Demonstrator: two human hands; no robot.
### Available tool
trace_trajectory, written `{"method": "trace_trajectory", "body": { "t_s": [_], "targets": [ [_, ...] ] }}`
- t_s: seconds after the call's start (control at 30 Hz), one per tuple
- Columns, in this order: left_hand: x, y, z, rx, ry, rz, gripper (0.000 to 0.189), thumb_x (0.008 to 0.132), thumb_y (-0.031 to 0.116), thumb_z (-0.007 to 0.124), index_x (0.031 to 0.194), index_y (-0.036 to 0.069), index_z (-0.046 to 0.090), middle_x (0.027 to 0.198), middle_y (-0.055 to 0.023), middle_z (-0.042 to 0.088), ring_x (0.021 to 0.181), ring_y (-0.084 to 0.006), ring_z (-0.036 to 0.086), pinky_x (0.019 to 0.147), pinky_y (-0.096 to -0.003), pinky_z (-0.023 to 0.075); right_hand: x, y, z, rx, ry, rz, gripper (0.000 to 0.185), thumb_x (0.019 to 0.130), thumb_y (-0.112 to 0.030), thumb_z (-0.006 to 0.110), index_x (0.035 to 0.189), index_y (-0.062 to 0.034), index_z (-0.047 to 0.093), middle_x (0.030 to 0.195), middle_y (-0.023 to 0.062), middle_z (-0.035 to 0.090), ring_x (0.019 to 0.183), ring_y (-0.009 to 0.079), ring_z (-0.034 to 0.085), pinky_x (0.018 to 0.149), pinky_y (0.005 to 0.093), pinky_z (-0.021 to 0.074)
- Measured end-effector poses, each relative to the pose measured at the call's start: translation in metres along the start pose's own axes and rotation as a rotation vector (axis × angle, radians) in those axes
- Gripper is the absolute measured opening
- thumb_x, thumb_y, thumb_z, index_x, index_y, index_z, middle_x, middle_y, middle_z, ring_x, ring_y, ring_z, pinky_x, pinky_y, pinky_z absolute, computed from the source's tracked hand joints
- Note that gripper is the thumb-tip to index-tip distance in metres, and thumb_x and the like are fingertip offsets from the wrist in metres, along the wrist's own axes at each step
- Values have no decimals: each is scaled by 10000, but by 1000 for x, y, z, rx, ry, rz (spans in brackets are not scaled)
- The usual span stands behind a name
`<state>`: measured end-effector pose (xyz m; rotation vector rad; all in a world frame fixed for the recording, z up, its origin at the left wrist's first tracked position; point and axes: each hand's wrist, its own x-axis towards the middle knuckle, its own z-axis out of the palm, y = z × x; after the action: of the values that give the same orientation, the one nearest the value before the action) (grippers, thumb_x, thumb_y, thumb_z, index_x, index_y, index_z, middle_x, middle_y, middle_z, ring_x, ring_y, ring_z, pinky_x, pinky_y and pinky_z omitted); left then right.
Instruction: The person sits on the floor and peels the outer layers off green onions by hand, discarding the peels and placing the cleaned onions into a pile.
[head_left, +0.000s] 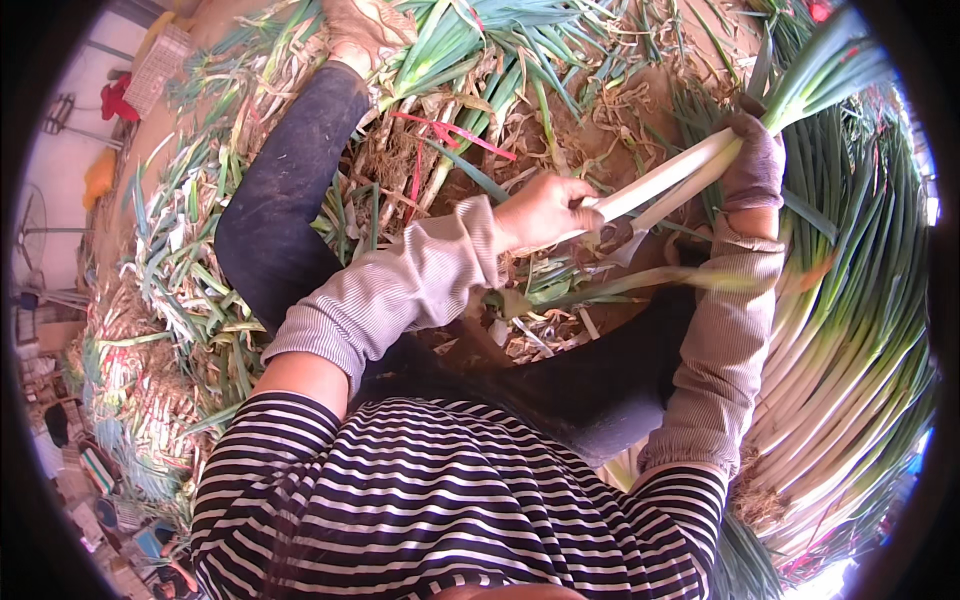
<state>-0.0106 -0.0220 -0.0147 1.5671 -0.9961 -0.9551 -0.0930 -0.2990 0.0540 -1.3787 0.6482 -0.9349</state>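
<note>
My right hand (754, 161), in a greyish worn glove, is closed around long green onions (667, 176) where white stalks meet green leaves. Their leaves fan out to the upper right. The stalks slant down to the left, towards my bare left hand (551, 210), whose fingers are closed at the lower end of one white stalk. A thin pale strip of onion skin (626, 247) hangs below the stalks. A blurred yellow-green leaf (660, 281) lies across the space under my hands. The root ends are hidden by my left hand.
A large pile of long green onions (832, 360) lies at the right. Loose leaves and peelings (202, 300) cover the left side. Unpeeled onions with roots (394, 154) and red ties (457, 135) lie ahead. My bent leg in dark trousers (281, 180) reaches forward on the left.
</note>
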Motion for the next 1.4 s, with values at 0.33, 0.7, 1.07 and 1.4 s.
{"method": "trace_trajectory", "body": {
  "t_s": [0.33,0.7,1.07,1.4],
  "targets": [
    [-11,-22,-37,796,-211,-386,161,876,92,515,914,24,656,744,-122,636,629,-223,610,634,-336,518,-20,-16,10,370,-108,-149,368,703,87,536,1057,-7,558,985,169,611,889,334,637,813,434,543],
    [-2,-35,-76,550,-17,163,493,893,87,549,1359,45,394,1348,-163,482,1258,-282,458,1057,-375,375,-17,-20,0,251,-14,-99,353,743,65,531,1085,-7,573,992,132,612,879,301,625,836,383,513],
    [-72,-9,-57,-276,-403,-158,276,917,308,577,968,37,594,690,10,535,587,-80,475,552,-227,396,64,34,-96,345,54,247,407,796,-14,504,1202,3,498,1014,174,610,893,322,619,854,392,509],
    [-124,2,-122,605,-47,134,756,811,285,694,1392,-32,329,1446,-246,323,1341,-330,341,1108,-384,286,35,56,-16,375,-78,104,273,754,19,575,1025,-2,571,903,101,599,793,248,604,832,356,524]
  ]
}}
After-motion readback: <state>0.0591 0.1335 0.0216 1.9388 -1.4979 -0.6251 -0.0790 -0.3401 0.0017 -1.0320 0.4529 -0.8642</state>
